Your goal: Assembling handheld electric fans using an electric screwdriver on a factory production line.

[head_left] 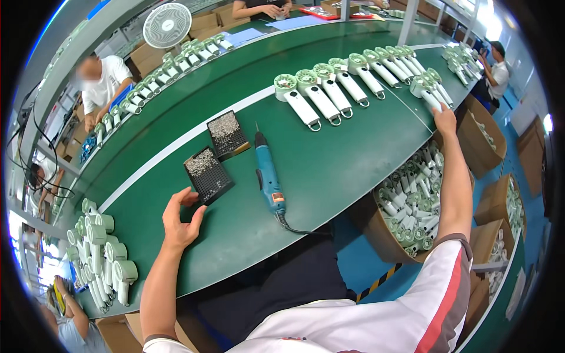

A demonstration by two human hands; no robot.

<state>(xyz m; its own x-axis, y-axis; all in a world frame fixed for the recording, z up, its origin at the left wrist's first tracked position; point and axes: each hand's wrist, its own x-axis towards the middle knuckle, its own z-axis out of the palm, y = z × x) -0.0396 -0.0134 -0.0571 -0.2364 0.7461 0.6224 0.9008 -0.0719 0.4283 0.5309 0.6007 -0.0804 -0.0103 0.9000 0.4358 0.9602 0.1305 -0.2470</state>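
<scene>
My left hand [183, 219] is over the green bench with thumb and fingers spread and nothing in it. It is nearest to a black tray of small screws [207, 172]; a second screw tray [227, 132] adjoins that one on its far side. A blue electric screwdriver [269, 176] lies between my arms, its cord running off the near edge. Reaching out to the right, my right hand [445, 119] has its fingers on the white handle of a handheld fan [432, 99] with a pale green head. Other such fans lie right beside it.
A row of handheld fans [321, 103] lies along the bench, and a cluster of white and green fan parts [97, 247] stands at the left. Below the right edge is a carton [382, 226] full of fan parts. Co-workers [106, 82] sit across and around the bench.
</scene>
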